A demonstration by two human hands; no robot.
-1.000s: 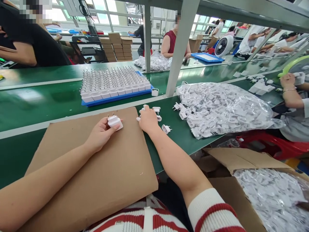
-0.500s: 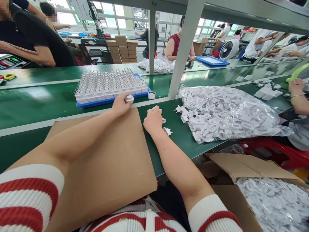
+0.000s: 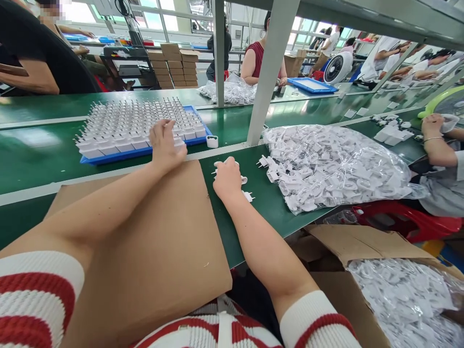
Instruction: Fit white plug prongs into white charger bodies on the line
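My left hand (image 3: 165,147) is at the front edge of a blue tray (image 3: 134,155) packed with white two-pin plug chargers (image 3: 119,137), pins up. Its fingers are raised and slightly apart. A white plug charger (image 3: 179,142) shows between thumb and fingers, mostly hidden by the hand. On the green bench, my right hand (image 3: 227,180) is closed on a white two-pin plug shell (image 3: 217,165), partly covered by the fingers. More loose plug shells (image 3: 248,196) lie beside and under that hand.
A brown cardboard sheet (image 3: 155,241) lies before me. One white shell (image 3: 212,141) stands right of the tray. A clear bag of white shells (image 3: 337,166) is to the right, with an open carton (image 3: 348,241) below. A metal post (image 3: 270,77) rises mid-bench. Co-workers sit around.
My left hand has carried the plug charger from over the cardboard forward to the tray. The tray and the lone shell beside it have shifted left. My right hand stays among the loose shells.
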